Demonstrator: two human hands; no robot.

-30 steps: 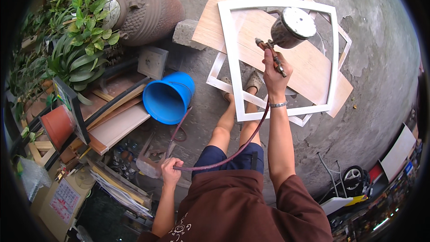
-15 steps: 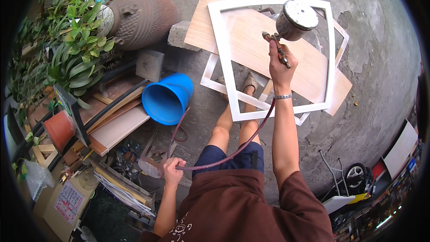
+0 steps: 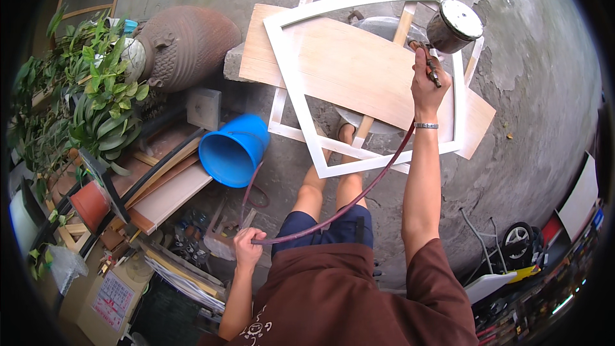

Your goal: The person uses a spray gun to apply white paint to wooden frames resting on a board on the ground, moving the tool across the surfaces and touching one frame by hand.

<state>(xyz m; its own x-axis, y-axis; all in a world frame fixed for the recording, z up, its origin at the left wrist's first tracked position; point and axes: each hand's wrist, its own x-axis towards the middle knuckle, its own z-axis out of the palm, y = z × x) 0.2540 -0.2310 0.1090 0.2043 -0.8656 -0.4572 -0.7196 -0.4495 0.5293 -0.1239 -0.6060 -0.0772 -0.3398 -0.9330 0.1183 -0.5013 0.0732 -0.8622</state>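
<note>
My right hand (image 3: 430,93) grips a spray gun (image 3: 453,24) by its handle, with the round, paint-spattered cup uppermost. The gun is over the right side of a white curved-edged frame (image 3: 293,80). Below that frame lies a long pale wooden board (image 3: 349,64). A second, partly white wooden frame (image 3: 279,107) sits lower, largely covered by the board. A dark red hose (image 3: 346,210) runs from the gun down to my left hand (image 3: 248,247), whose fingers are closed round it at the lower left. Part of a round grey support (image 3: 384,29) shows beneath the board.
A blue bucket (image 3: 234,150) lies tipped on the left, near stacked planks (image 3: 170,202). Behind it are a big brown clay jar (image 3: 186,45), a concrete block (image 3: 233,64) and leafy plants (image 3: 106,102). A black wheel (image 3: 516,241) with metal tubing stands at the lower right.
The white frame, the board and the lower frame have turned slightly anticlockwise together. My right hand has carried the spray gun rightward. My left hand keeps its hold on the hose.
</note>
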